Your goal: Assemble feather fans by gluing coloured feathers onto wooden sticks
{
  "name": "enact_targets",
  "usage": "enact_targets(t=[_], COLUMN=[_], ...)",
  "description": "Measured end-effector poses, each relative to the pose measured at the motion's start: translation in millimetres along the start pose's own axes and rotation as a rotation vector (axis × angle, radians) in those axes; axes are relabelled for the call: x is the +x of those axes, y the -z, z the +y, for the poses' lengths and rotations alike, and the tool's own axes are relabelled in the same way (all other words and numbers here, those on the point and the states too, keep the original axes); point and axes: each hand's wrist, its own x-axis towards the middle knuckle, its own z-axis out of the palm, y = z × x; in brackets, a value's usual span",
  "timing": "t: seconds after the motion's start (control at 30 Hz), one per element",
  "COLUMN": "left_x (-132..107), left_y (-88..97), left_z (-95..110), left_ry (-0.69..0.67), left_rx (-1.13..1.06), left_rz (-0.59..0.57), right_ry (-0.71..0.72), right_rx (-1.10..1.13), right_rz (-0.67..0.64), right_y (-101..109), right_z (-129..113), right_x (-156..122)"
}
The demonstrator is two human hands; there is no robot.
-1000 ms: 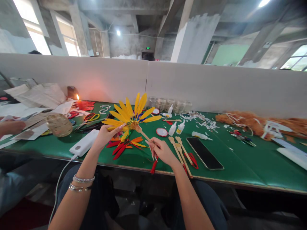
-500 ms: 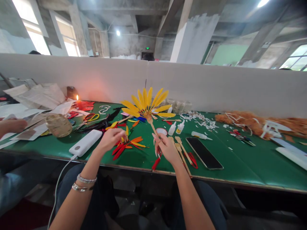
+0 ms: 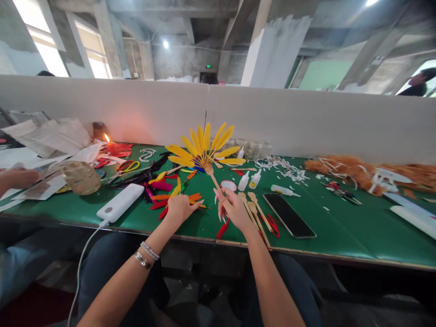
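Observation:
My right hand (image 3: 234, 210) is closed round the wooden stick of a yellow feather fan (image 3: 204, 150) and holds it upright over the green table (image 3: 327, 231). A red feather hangs below that hand at the table edge. My left hand (image 3: 181, 207) rests on a heap of loose red, orange and yellow feathers (image 3: 170, 200), fingers curled down onto them; whether it grips one is hidden. Wooden sticks (image 3: 254, 206) lie just right of my right hand.
A white power bank (image 3: 120, 202) with cable, a black phone (image 3: 289, 221), small glue bottles (image 3: 248, 180), a lit candle (image 3: 106, 137), scissors (image 3: 126, 166), a glass jar (image 3: 81, 177), papers, orange fibre (image 3: 344, 169) at right. Another person's hand (image 3: 13, 178) at far left. A white partition stands behind.
My left hand let go of the fan and dropped onto the loose feathers. My right hand swung the fan upright and slightly right.

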Motion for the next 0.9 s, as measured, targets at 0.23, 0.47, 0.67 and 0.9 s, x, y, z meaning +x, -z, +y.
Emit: enact_targets(t=[0.23, 0.47, 0.67, 0.9], left_x=[9, 25, 24, 19], left_y=[-10.4, -33.0, -25.3, -11.0], left_z=[-16, -23, -20, -16], left_ry=[-0.287, -0.397, -0.443, -0.411], left_rx=[-0.173, -0.428, -0.372, -0.17], left_rz=[0.195, -0.001, 0.043, 0.222], right_ry=[-0.003, -0.001, -0.012, 0.003], right_rx=[-0.016, -0.029, -0.011, -0.012], right_rz=[-0.013, -0.021, -0.025, -0.007], right_y=[0, 0, 0, -1], right_z=[0, 0, -2, 1], right_x=[0, 0, 0, 0])
